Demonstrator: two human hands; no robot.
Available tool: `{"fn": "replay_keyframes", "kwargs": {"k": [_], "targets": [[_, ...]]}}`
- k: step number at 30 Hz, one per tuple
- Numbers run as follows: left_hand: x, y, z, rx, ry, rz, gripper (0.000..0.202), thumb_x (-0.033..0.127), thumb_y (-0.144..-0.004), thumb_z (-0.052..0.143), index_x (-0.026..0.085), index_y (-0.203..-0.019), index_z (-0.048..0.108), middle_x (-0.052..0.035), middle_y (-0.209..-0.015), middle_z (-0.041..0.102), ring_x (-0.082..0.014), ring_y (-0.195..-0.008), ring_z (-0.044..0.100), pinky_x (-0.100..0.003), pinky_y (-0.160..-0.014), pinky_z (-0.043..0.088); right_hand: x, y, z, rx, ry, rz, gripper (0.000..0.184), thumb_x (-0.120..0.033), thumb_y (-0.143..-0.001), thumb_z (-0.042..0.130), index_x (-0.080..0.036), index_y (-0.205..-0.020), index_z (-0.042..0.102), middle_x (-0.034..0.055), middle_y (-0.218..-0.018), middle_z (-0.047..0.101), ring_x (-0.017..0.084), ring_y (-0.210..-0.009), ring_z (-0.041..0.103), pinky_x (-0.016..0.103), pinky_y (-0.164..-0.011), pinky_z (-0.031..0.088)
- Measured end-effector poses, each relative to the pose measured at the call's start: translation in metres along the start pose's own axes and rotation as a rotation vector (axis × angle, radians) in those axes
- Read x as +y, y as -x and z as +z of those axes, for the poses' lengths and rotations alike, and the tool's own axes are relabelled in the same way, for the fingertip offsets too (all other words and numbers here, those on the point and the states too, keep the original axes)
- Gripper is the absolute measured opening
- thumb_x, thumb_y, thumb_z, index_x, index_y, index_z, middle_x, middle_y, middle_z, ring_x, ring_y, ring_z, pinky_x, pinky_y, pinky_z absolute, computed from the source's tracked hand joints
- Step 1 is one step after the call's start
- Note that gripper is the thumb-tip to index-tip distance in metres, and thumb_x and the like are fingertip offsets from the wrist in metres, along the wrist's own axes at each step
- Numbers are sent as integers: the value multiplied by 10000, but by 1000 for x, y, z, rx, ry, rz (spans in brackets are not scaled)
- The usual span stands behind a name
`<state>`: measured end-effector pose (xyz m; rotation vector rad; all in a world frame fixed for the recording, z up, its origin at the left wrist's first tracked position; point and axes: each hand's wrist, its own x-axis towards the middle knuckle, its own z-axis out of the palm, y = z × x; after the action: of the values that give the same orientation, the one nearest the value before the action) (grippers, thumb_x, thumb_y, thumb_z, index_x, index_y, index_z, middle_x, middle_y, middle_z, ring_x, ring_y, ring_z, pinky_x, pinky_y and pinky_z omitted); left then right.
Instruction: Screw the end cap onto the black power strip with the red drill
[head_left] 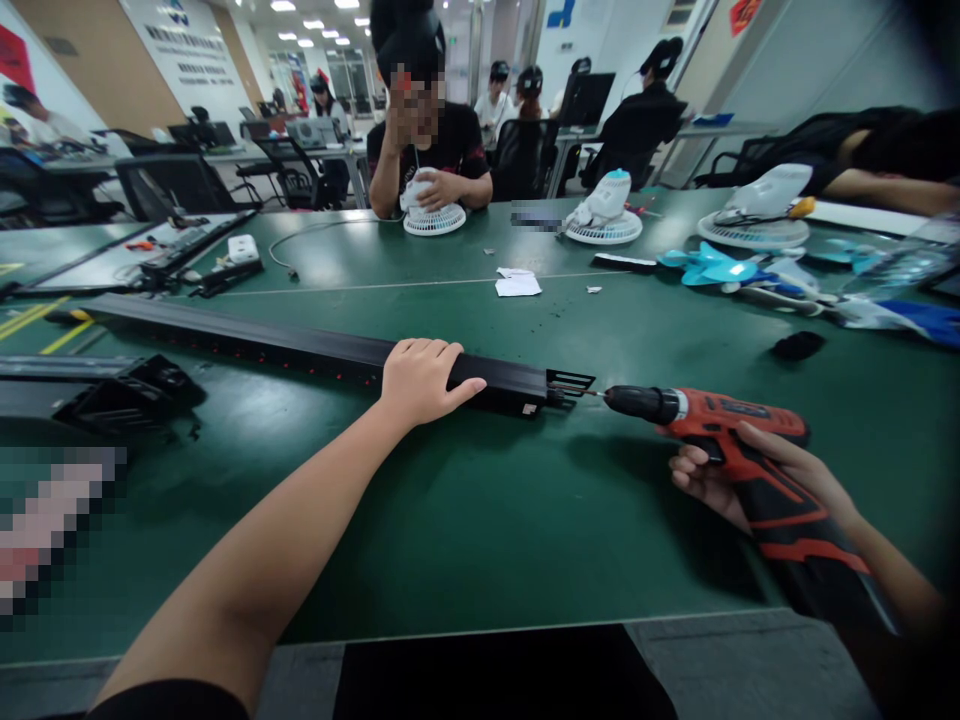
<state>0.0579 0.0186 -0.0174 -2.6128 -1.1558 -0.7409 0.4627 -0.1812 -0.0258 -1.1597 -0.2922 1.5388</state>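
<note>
A long black bar-shaped housing [322,350] lies across the green table. My left hand [424,382] is wrapped over it near its right end, thumb along the top. At that end a slotted black end piece [571,382] sticks out. My right hand [795,470] grips a red and black cordless drill [739,415], with fingers by the trigger. The drill's thin bit [592,393] points left and reaches the end piece; whether it sits in a screw is too small to tell.
Across the green table [480,540], a person [427,130] holds a white fan part. White fan assemblies [604,215], light-blue fan blades [705,265] and a paper scrap [517,283] lie farther back. Another black housing [82,390] is at left, beside a power strip [236,255].
</note>
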Motion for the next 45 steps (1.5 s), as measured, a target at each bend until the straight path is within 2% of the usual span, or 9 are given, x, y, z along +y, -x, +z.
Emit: {"fn": "replay_keyframes", "kwargs": {"k": [12,21,28,35,39,45], "targets": [[1,0,-1,-5,-9,-1,702,761,-1042,413,190,-1225,778,-129,-1171,819,-362,-1106,753,-516,-1016,514,-2,3,8,71,-30,29,493,-235,-811,662,-109,-1284,723,91,-745,720,310,-727,782,437,-762,738],[2,-1,-3,-26,2,-10,696,752,-1038,422,189,-1241,777,-134,-1176,815,-369,-1124,745,-527,-1023,509,-2,3,7,27,-1,16,475,-257,-805,701,-182,-1272,741,64,-744,714,302,-734,785,430,-793,737],[1,-1,-2,-25,-1,-8,691,748,-1041,424,188,-1247,770,-132,-1195,813,-365,-1127,741,-527,-1027,503,-2,4,10,62,-23,21,520,-238,-820,653,-98,-1317,717,85,-734,713,302,-712,780,429,-764,738],[0,0,-1,-16,-1,-5,698,758,-1040,417,194,-1243,775,-135,-1191,813,-367,-1120,741,-526,-1019,506,-2,4,7,31,-24,25,464,-215,-819,658,-163,-1272,743,78,-746,718,305,-726,777,444,-785,737],[0,0,0,-8,0,-3,696,763,-1040,418,204,-1252,774,-130,-1182,814,-362,-1118,743,-524,-1020,508,-1,2,3,8,-14,15,464,-234,-821,687,-157,-1272,764,93,-775,724,316,-754,776,430,-794,736],[2,-1,-2,-20,1,-9,688,758,-1034,438,197,-1238,781,-135,-1186,814,-365,-1123,744,-521,-1025,508,-1,2,2,13,-36,27,459,-223,-853,629,-155,-1290,752,92,-770,726,314,-753,777,446,-791,735]]}}
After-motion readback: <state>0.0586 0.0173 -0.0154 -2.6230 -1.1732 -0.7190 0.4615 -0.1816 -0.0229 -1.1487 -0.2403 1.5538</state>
